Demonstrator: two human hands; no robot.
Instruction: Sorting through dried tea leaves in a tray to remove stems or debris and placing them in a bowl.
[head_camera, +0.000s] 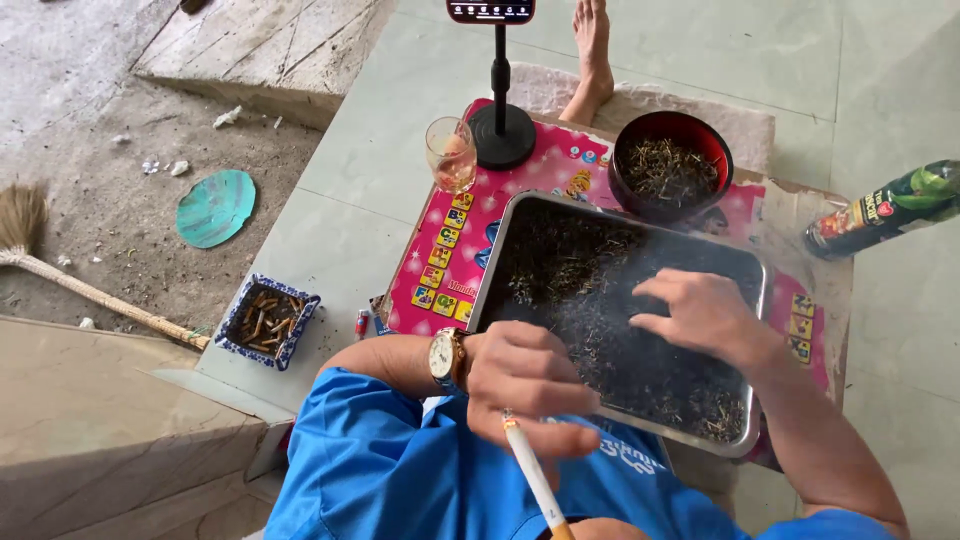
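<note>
Right hand is hovering palm down over the metal tray, fingers spread and loosely curled, grasping nothing, fingertips touching or just above the dark dried leaves that are covering the tray bottom. Left hand is resting at the near-left edge of the tray, fingers curled into a loose fist; cannot tell whether anything is inside it. Gold wristwatch is sitting on the left wrist. White cigarette is poking up from the bottom of the view, crossing in front of the left hand, apparently not held by either hand.

Tray is lying on a pink printed mat over a low board. Dark bowl with a red inner rim is sitting just beyond the tray's far-right corner, holding more dried bits. Glass with pale liquid is standing on the mat's far-left part, beside a black round phone stand. Green bottle is lying on its side to the right. Blue-patterned square ashtray full of butts is sitting on the floor tiles to the left. Broom is lying further left. Bare foot is showing at the top. Person is wearing blue clothing.
</note>
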